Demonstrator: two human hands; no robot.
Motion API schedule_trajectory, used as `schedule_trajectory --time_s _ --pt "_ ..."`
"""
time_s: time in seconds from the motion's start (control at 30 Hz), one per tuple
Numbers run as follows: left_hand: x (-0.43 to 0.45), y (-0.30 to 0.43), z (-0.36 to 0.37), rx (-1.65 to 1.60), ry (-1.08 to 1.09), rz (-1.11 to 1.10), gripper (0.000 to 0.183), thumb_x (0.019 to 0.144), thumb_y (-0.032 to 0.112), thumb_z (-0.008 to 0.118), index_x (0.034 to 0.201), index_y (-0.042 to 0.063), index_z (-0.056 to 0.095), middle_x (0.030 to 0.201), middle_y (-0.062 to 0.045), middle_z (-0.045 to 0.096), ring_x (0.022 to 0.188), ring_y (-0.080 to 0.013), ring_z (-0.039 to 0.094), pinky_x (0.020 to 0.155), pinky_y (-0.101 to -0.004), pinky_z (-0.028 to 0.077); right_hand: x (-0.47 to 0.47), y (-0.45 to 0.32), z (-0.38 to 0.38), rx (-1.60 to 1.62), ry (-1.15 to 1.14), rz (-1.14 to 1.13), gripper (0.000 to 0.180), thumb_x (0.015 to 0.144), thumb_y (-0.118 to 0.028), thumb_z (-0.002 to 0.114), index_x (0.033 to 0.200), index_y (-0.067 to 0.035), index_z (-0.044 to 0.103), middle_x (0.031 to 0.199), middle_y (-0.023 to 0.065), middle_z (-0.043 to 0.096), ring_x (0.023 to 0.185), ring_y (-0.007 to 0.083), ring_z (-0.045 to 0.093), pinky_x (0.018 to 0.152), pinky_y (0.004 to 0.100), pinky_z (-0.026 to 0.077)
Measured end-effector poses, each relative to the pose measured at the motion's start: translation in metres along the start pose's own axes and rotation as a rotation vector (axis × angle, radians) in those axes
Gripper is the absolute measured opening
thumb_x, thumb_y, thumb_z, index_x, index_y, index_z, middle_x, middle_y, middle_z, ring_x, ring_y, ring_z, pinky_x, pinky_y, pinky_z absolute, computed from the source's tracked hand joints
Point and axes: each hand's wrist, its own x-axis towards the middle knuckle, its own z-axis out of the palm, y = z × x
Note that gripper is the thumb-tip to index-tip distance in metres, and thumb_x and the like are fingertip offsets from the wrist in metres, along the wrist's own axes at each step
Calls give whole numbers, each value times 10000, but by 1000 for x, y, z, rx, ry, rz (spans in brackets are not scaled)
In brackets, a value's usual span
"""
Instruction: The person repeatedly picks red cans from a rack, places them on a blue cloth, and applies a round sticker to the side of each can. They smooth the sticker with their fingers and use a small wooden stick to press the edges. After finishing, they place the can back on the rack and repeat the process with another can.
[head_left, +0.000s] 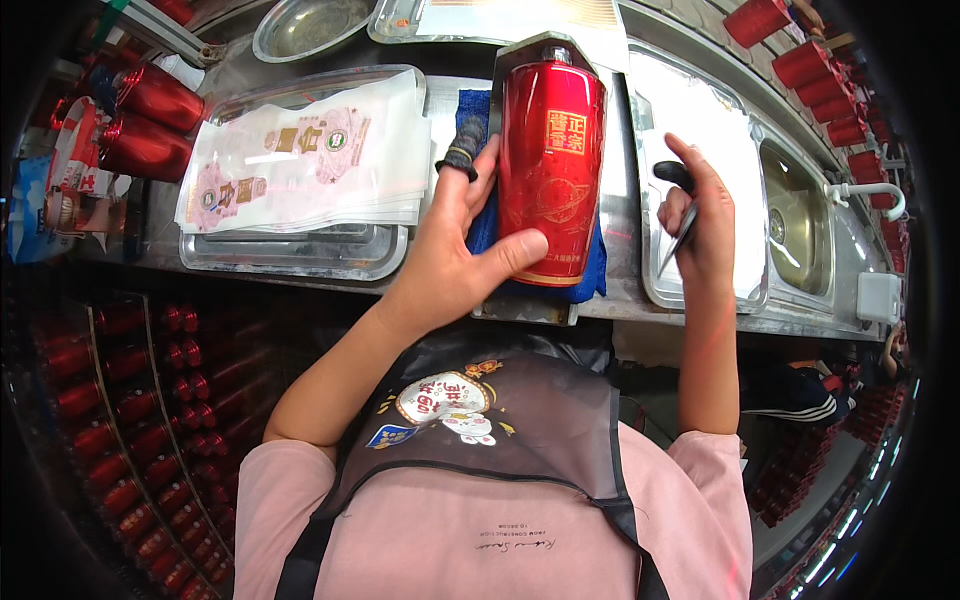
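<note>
A glossy red bottle with gold lettering and a gold planet drawing lies on a blue cloth over a metal stand. My left hand rests against its left side, thumb on the lower face, with black wrapping on one finger. To the right, my right hand is off the bottle, above a tray of white sheets. It holds a thin metal tool with a black handle, its kind unclear; the index finger points away from the grip.
Printed transfer sheets lie on a metal tray at left. A metal bowl stands behind. At right are a sink and a white tap. More red bottles stand at far left. Another person's dark clothing shows at right.
</note>
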Motion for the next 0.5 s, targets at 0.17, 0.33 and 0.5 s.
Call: schedule_trajectory --time_s 0.17,0.33,0.5 --pt "-4 -1 5 126 -18 -11 998 861 172 783 1518 -79 75 1591 -288 199 1504 -347 213 1197 -415 252 -10 -15 10 89 1 17 448 864 -83 627 1304 -14 574 1039 101 611 924 157 622 773 260 529" --pt "-7 5 10 150 24 -16 1046 841 155 797 1542 -75 56 1582 -275 234 1489 -325 267 1178 -398 293 -73 -33 69 -540 -238 -606 405 756 89 720 1134 15 593 983 103 618 843 164 637 714 264 524" --pt "-6 8 12 238 20 -28 1035 833 116 787 1535 -87 54 1578 -275 250 1473 -327 310 1167 -393 312 -22 -54 89 -974 -372 -1058 268 790 29 766 1034 6 657 879 111 670 762 186 661 681 284 521"
